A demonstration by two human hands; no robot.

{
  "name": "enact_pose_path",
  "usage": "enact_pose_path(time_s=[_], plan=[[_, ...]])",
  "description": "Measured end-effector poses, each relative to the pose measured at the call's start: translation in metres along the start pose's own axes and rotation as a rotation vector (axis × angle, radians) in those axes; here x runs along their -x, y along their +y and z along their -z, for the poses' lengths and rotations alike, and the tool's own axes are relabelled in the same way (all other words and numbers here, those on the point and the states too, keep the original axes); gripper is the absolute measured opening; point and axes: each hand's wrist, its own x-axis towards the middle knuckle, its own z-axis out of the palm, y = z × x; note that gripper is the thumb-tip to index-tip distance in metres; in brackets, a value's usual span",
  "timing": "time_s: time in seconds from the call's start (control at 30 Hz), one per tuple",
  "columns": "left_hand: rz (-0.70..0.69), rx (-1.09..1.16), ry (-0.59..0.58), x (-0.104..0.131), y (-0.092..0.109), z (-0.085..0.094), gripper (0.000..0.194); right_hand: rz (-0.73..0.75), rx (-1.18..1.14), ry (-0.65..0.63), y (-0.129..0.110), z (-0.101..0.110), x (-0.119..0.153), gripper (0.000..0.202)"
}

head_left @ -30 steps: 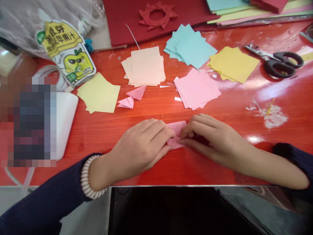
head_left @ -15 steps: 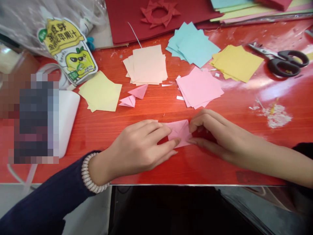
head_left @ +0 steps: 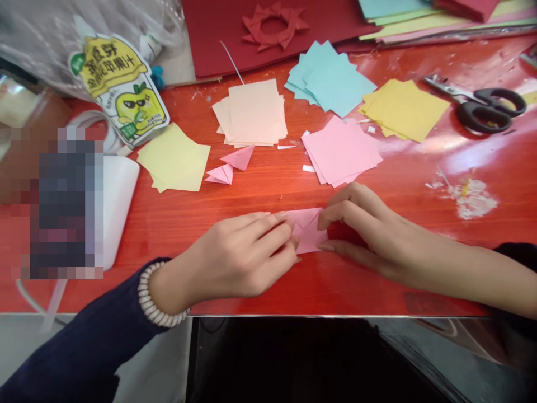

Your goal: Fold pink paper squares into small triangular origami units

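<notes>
A small folded pink paper (head_left: 309, 238) lies on the red table near its front edge, with diagonal folds along its upper part. My left hand (head_left: 247, 252) is closed on the paper's left end, fingertips pressing it and hiding that end. At the right end, my right hand (head_left: 356, 224) pinches the paper between thumb and curled fingers. Beyond the hands lie two folded pink triangular pieces (head_left: 238, 158) and a stack of pink paper squares (head_left: 342, 150).
Further stacks are pale yellow (head_left: 176, 159), peach (head_left: 255, 112), light blue (head_left: 333, 78) and yellow (head_left: 405, 109). Black-handled scissors (head_left: 482, 106) lie at right, above paper scraps (head_left: 476, 198). A drink pouch (head_left: 126, 89) stands at left; a red paper ring (head_left: 274, 25) lies at the back.
My left fingers have drawn back a little leftward and curled more on the paper. My right fingertips have shifted slightly left over its right end.
</notes>
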Motion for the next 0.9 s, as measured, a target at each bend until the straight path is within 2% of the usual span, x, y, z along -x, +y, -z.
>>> enact_pose_path(time_s=[0.1,0.23,0.47,0.57,0.73,0.9], plan=[[-0.068,-0.035,0.018,0.001,-0.001,0.0,0.02,0.144,0.053,0.031,0.003,-0.001,0.0,0.019],[-0.046,-0.03,0.024,-0.001,-0.002,0.001,0.022,0.299,0.218,0.039,0.004,0.0,0.0,0.02],[-0.077,-0.013,0.009,-0.001,-0.001,-0.001,0.015,0.442,0.496,0.05,-0.004,0.004,0.001,0.014],[-0.034,0.024,0.023,-0.004,0.001,-0.004,0.014,0.439,0.536,0.097,-0.006,0.003,0.0,0.01],[0.187,0.019,-0.037,-0.008,0.002,-0.007,0.021,0.366,0.54,0.107,-0.005,0.004,0.001,0.011],[0.185,0.009,-0.032,-0.005,0.001,-0.01,0.019,0.263,0.445,0.112,-0.003,0.004,0.001,0.015]])
